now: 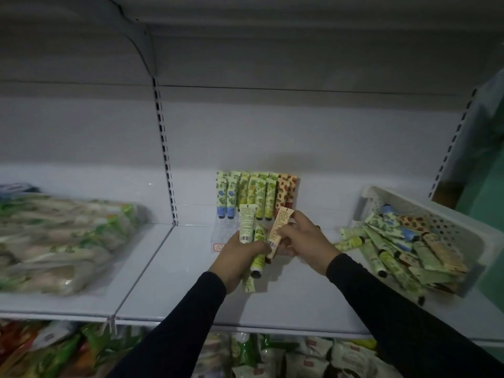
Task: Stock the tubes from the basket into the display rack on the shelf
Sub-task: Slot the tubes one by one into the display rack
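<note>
Tubes (252, 236) fanned in left grip (240, 257), right grip (305, 241) pinching orange tube (279, 227).

The left hand (236, 259) holds a bunch of tubes (255, 236). The right hand (305, 238) pinches the orange tube (278, 227) right beside it.

No word, brand or number can be made out anywhere. Fine print and a barcode are seen on the back of the pale green tube (247, 223) and of the peach tube (278, 230), both held above the middle of the shelf (286, 296), but the print is too small and blurred to be read. A small red-bordered label (218, 247) is seen on the clear display rack (223, 230) at the back of the shelf, and red patches on the packets (308, 358) below its front edge, all illegible.
</note>
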Motion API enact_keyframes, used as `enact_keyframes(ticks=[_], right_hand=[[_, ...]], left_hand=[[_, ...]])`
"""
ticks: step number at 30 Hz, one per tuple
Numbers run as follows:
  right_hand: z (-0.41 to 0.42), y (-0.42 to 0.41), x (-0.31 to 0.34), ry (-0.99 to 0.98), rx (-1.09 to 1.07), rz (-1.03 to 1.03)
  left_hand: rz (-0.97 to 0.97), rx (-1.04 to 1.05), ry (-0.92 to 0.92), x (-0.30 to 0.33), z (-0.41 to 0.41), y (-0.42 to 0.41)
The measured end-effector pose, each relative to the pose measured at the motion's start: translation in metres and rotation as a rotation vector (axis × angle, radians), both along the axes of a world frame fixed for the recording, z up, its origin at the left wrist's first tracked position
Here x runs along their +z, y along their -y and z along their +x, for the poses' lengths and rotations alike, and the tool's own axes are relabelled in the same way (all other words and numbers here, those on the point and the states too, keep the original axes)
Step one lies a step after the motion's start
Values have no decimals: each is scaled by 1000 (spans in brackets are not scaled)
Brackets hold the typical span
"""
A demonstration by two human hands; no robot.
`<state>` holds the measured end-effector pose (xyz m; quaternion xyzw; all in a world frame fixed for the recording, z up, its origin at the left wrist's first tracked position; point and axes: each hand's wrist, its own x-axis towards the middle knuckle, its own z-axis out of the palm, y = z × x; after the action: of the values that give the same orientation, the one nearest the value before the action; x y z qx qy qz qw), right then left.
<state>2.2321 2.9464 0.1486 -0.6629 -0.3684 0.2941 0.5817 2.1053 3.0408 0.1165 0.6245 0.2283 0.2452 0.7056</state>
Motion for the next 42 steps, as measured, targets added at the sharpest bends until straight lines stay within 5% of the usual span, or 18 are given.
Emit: enact_keyframes(ticks=[4,22,42], right_hand=[[2,-6,0,-59,111,58],[59,6,31,508,-401,45],[94,-48,34,954,-337,-104]], left_hand=[[7,-6,-4,1,-7,-6],[205,358,48,-25,-10,-23],[120,407,112,-36,-4,-29]])
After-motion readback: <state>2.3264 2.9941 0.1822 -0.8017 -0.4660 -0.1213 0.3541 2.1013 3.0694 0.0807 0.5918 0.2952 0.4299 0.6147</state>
